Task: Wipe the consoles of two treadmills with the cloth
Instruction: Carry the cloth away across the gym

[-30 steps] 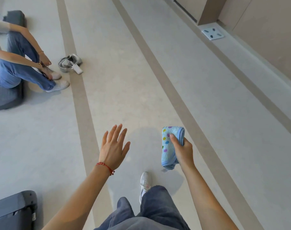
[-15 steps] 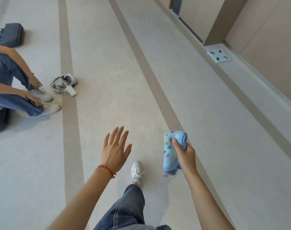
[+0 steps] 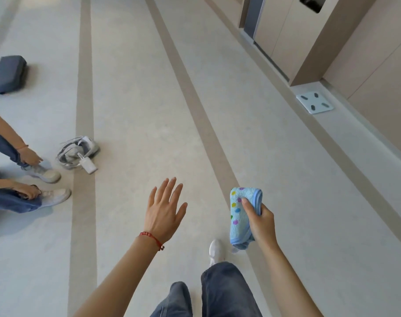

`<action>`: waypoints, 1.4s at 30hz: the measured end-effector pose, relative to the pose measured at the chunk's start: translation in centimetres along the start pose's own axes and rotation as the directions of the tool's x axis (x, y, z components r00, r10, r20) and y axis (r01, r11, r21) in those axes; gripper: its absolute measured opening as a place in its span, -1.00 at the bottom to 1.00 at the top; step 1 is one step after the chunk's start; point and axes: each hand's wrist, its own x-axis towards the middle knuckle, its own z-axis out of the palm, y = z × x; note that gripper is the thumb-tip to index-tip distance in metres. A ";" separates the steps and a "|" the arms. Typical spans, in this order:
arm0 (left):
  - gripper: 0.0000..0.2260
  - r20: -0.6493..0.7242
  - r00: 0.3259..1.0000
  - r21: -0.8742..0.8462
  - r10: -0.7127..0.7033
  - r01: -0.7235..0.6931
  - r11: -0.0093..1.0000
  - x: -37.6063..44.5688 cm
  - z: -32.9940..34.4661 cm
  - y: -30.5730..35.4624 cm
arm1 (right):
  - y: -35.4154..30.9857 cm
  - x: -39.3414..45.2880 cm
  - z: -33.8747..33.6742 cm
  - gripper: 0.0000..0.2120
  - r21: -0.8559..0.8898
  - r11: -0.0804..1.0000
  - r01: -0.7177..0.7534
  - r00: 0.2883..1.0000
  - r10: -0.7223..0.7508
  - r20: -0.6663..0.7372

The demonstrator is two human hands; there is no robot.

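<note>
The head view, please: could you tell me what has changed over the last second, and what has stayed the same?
The wearer has walked forward: the dark block at lower left has left view, and the seated person and the scale have slid lower in frame. Nothing was taken or released. The right hand still grips the folded cloth; the left hand stays open.

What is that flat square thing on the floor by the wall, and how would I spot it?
Follow the beige wall on the right down to the raised ledge along its foot. Just past the wall's jutting corner lies a bathroom scale, flat on that ledge. It is the only pale square slab there, with four dark oval pads near its corners.
</note>
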 end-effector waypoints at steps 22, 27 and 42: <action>-0.46 -0.067 0.978 0.017 -0.197 0.199 0.980 47.6 3.3 -5.3 | -21.1 47.3 10.1 -0.86 -0.090 0.996 0.021 0.980 -0.002 0.201; -0.45 -0.040 0.976 0.011 -0.216 0.216 0.976 60.1 3.8 -10.3 | -27.1 58.4 15.4 -0.86 -0.088 0.995 0.036 0.982 -0.019 0.188; -0.47 -0.056 0.973 0.015 -0.224 0.225 0.974 94.3 3.3 -22.2 | -42.7 88.9 29.8 -0.84 -0.110 0.994 0.025 0.979 -0.002 0.205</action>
